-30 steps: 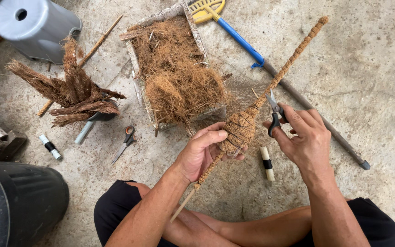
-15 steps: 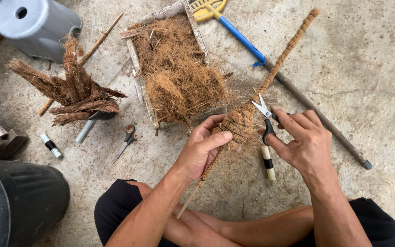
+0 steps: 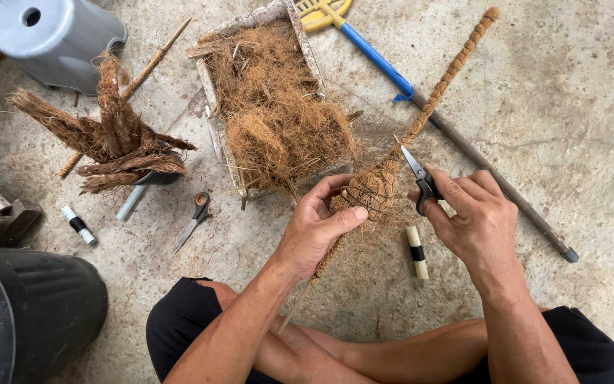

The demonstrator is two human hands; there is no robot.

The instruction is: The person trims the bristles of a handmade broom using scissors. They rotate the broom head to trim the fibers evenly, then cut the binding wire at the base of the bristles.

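Person seated cross-legged on a concrete floor (image 3: 570, 107). Left hand (image 3: 315, 229) wrapped around the thick bulge of a fibre-wound stick (image 3: 378, 186), fingers curled over it, thumb along the underside. The stick runs diagonally: bare thin end low, near the knee; fibre-bound end far up toward top right. Right hand (image 3: 476, 217) closed on small black-handled scissors (image 3: 419, 179), blades slightly parted and pointing up-left, tips just beside the stick above the bulge. A white spool with a black band (image 3: 415, 252) lies on the floor between the hands. Behind the stick, a shallow wooden tray (image 3: 211, 92) heaped with loose brown coir fibre (image 3: 278, 114). A second pair of scissors (image 3: 195, 219) lies left of the tray. Further left, a bundle of finished fibre pieces (image 3: 111, 142), another small spool (image 3: 78, 225), a grey stool (image 3: 55, 35). Dark bin (image 3: 37, 313) at lower left. A blue-handled tool (image 3: 378, 60) lies past the tray.
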